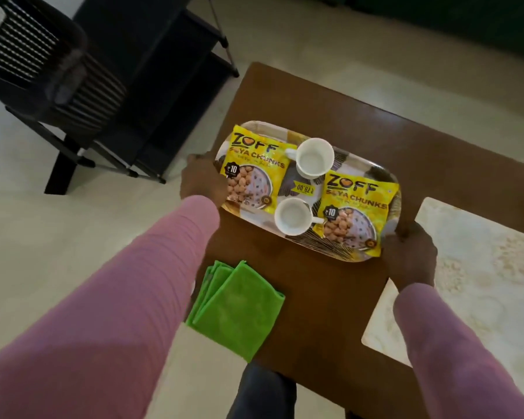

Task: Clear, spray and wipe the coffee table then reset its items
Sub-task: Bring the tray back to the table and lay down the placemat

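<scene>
A patterned tray (344, 256) is over the brown coffee table (360, 122); I cannot tell whether it rests on the table or is lifted. On it lie two yellow soya chunk packets (256, 167) (353, 213) and two white cups (314, 157) (292, 216). My left hand (201, 179) grips the tray's left end. My right hand (410, 255) grips its right end. A folded green cloth (235, 306) lies on the table's near left corner, overhanging the edge.
A pale patterned mat (478, 267) lies on the table at the right. A dark slatted chair (43, 65) and a black shelf unit (170, 71) stand on the pale floor to the left. My legs (260, 391) are at the table's near edge.
</scene>
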Demonstrator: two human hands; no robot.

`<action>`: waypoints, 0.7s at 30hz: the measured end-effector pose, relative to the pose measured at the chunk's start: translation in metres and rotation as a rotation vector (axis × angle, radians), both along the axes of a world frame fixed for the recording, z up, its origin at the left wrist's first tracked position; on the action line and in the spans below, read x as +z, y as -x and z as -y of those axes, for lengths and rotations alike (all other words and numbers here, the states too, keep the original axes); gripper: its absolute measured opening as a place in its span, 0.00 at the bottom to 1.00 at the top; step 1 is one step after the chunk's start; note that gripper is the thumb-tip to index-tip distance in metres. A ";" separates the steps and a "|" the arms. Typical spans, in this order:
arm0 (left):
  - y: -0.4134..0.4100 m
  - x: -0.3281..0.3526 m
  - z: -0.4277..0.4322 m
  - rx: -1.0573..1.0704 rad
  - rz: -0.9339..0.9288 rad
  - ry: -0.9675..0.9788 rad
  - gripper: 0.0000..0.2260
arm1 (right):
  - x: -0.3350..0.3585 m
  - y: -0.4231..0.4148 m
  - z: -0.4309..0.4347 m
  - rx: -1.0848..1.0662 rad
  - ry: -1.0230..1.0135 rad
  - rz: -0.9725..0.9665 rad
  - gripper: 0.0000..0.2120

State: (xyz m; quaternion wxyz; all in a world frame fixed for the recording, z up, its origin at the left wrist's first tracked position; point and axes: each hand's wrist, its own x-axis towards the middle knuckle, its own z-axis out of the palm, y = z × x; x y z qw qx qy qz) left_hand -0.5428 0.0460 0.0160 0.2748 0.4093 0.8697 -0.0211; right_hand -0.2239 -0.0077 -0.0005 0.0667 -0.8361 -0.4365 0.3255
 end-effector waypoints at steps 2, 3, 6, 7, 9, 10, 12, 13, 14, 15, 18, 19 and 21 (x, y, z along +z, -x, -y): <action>0.015 -0.010 -0.007 0.033 0.083 0.040 0.16 | -0.004 0.000 -0.006 -0.028 -0.009 -0.015 0.14; 0.020 -0.012 -0.009 0.037 0.122 0.049 0.16 | -0.006 0.001 -0.008 -0.040 -0.008 -0.019 0.14; 0.025 -0.016 -0.015 0.080 0.190 0.028 0.14 | -0.016 -0.001 -0.012 -0.064 -0.001 -0.017 0.13; 0.026 -0.018 -0.016 0.110 0.204 0.012 0.13 | -0.018 -0.002 -0.012 -0.075 -0.007 -0.027 0.12; 0.026 -0.019 -0.014 0.170 0.221 -0.012 0.13 | -0.020 -0.004 -0.012 -0.087 -0.018 -0.052 0.10; 0.026 -0.020 -0.012 0.183 0.229 -0.011 0.13 | -0.019 -0.006 -0.011 -0.094 -0.019 -0.059 0.09; 0.022 -0.021 -0.006 0.198 0.258 -0.012 0.14 | -0.016 -0.014 -0.007 -0.110 -0.017 -0.067 0.09; 0.018 -0.020 -0.002 0.226 0.274 -0.018 0.14 | -0.014 -0.018 -0.005 -0.117 -0.015 -0.067 0.10; 0.010 -0.016 0.001 0.257 0.305 -0.023 0.14 | -0.012 -0.025 -0.002 -0.125 -0.017 -0.064 0.11; 0.002 -0.012 0.005 0.280 0.332 -0.025 0.14 | -0.010 -0.033 0.002 -0.132 -0.018 -0.062 0.12; -0.034 -0.003 0.015 0.286 0.420 -0.013 0.14 | -0.005 -0.066 0.016 -0.166 -0.011 -0.041 0.13; -0.048 -0.002 0.019 0.289 0.448 -0.013 0.14 | -0.002 -0.080 0.022 -0.183 -0.006 -0.031 0.13; -0.080 -0.001 0.027 0.297 0.497 -0.006 0.14 | 0.003 -0.112 0.035 -0.222 -0.003 -0.017 0.13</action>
